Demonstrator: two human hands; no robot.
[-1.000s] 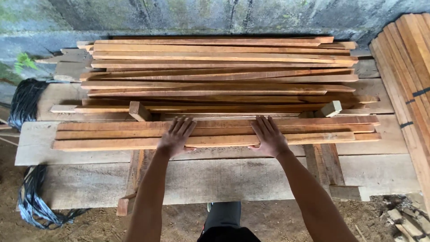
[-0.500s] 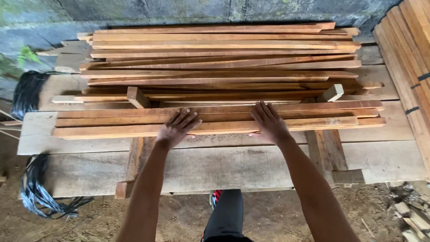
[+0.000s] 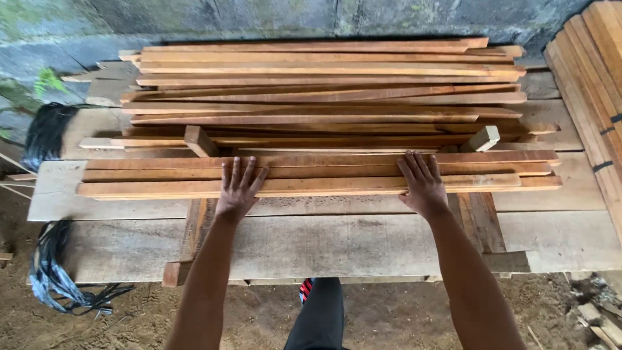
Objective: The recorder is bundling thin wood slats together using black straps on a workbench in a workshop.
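Since the earlier pictures we have slid our left hand [image 3: 238, 188] and right hand [image 3: 422, 185] further up onto the near bundle of wooden slats [image 3: 317, 176], so that the fingers [image 3: 414, 165] now reach across its top instead of resting at its front edge. Our two hands have also moved wider apart along that bundle. The bundle itself has shifted a little away from us, closing toward the big pile of slats [image 3: 324, 91] behind it.

Bare forearms, no sleeves; dark trousers [image 3: 322, 314]; a red-trimmed shoe [image 3: 305, 291].
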